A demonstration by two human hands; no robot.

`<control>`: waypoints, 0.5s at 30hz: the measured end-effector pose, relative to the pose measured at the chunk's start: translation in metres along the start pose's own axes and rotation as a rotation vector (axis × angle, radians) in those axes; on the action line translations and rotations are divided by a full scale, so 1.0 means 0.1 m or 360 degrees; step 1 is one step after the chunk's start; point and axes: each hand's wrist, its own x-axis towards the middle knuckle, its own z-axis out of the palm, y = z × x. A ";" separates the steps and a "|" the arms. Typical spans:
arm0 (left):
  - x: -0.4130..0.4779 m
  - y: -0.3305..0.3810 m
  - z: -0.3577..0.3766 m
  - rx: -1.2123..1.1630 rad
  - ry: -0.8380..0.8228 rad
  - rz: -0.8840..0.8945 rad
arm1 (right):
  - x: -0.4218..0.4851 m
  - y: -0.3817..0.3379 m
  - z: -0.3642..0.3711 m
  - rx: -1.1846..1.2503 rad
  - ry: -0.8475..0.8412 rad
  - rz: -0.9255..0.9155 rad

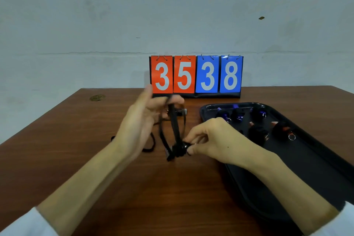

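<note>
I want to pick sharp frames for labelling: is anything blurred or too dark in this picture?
Head view: the left hand is motion-blurred; the right hand and the black lanyard are a little soft; the scoreboard digits are sharp; the black tray shows its contents dimly.

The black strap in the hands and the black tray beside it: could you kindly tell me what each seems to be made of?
The black strap looks like woven fabric webbing, matte; it bends in loose loops and bunches where the right hand pinches it. The black tray is probably plastic, perhaps coated metal: smooth, with a slight sheen along its raised rim.
</note>
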 end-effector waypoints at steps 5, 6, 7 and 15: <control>0.16 -0.21 -0.28 0.0102 0.0276 -0.0236 | -0.06 -0.06 -0.12 0.0697 -0.0384 -0.0057; 0.18 -0.27 -0.31 0.0208 0.0263 -0.0322 | -0.07 -0.07 -0.15 0.0778 -0.0425 -0.0083; 0.19 -0.33 -0.32 0.0327 0.0249 -0.0406 | -0.08 -0.07 -0.18 0.0843 -0.0455 -0.0108; 0.22 -0.54 -0.38 0.1834 0.0123 -0.0291 | -0.12 -0.04 -0.43 0.1219 -0.0249 -0.0101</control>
